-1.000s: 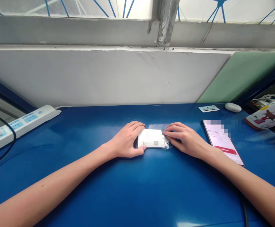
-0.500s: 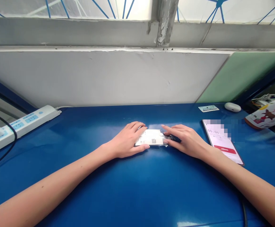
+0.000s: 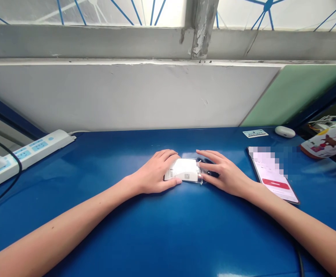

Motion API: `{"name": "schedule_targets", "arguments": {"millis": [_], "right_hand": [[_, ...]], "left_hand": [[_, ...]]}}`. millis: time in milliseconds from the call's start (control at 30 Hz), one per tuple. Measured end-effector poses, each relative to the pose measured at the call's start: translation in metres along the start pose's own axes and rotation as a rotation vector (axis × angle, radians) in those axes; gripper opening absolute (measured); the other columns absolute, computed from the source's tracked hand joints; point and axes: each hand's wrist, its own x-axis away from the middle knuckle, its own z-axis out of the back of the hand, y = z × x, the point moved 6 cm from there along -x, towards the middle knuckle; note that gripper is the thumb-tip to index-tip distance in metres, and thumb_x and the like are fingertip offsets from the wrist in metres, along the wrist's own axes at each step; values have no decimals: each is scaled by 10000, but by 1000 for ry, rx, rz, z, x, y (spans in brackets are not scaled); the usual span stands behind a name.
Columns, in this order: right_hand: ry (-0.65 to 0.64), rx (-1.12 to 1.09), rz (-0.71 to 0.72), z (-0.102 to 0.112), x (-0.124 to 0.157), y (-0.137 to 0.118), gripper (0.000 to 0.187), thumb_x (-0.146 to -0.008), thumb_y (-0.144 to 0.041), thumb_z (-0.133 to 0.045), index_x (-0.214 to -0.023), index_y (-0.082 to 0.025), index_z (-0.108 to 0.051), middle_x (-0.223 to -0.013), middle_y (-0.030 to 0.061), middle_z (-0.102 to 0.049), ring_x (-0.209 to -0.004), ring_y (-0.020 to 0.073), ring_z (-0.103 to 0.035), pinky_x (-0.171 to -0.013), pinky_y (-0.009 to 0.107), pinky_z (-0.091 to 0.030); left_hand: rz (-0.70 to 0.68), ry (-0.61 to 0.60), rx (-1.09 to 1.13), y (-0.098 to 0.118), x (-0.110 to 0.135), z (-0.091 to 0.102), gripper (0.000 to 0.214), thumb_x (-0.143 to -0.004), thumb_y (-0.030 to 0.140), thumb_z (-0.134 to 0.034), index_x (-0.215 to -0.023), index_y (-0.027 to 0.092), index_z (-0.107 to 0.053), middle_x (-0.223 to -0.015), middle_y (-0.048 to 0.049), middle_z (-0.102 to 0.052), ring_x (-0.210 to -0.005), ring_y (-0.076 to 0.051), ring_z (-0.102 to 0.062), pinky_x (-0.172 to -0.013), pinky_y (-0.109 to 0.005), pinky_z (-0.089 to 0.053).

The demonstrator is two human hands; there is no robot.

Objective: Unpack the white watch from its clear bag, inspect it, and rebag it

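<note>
A small clear plastic packet with a white printed label (image 3: 186,169) lies flat on the blue tabletop (image 3: 168,231) in front of me. My left hand (image 3: 157,172) grips its left end, thumb along the near edge and fingers over the far edge. My right hand (image 3: 225,173) has its fingers spread, with the fingertips touching the packet's right end. A dark item (image 3: 213,173) shows between these fingers; its kind is partly hidden under the hand.
To the right lie a phone (image 3: 276,184) with a lit screen, a small card (image 3: 255,133), a white earbud case (image 3: 285,132) and a tipped printed paper cup (image 3: 328,140). A white power strip (image 3: 45,145) and black cable (image 3: 17,181) are at left. A wall (image 3: 144,96) stands behind.
The fingers of my right hand have spread wider at the packet's right end. The packet's label now lies slightly tilted. My left hand stays almost in place.
</note>
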Motion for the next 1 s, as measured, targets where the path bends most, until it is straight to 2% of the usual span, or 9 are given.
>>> {"name": "schedule_targets", "arguments": {"millis": [133,367,700,1000], "right_hand": [[-15,-109,-52,-7,2,6,307,-926,-380,-615,-1172,-208,-683,-1462,154,-518,-1317,332,-508,-1039,540,-487],[-13,-233,-119,-12,3,7,263,-911,-316,-622,-1154,-228,-669,-1406,130,-564,-1282,312,-548,-1022,504,-511],[4,-147,-51,-10,1,0,204,-952,-268,-556,-1122,-211,-653,-1418,140,-545,-1299,310,-522,-1042,522,-487],[-40,-154,-115,-4,0,7,207,-951,-301,-561,-1116,-210,-647,-1440,139,-525,-1299,310,-527,-1038,502,-495]], "left_hand": [[20,8,12,0,0,1,560,-905,492,-598,-1330,147,-476,-1343,-178,-550,-1300,-339,-457,-1078,-495,-391],[28,27,27,0,-1,1,582,-846,475,-662,-1314,173,-491,-1337,-168,-564,-1296,-355,-474,-1056,-520,-415],[22,37,-9,1,0,0,573,-865,466,-638,-1309,135,-491,-1347,-180,-556,-1291,-355,-479,-1053,-504,-418],[44,37,-5,1,-1,1,567,-875,456,-627,-1315,124,-498,-1353,-187,-557,-1282,-348,-490,-1050,-491,-421]]}}
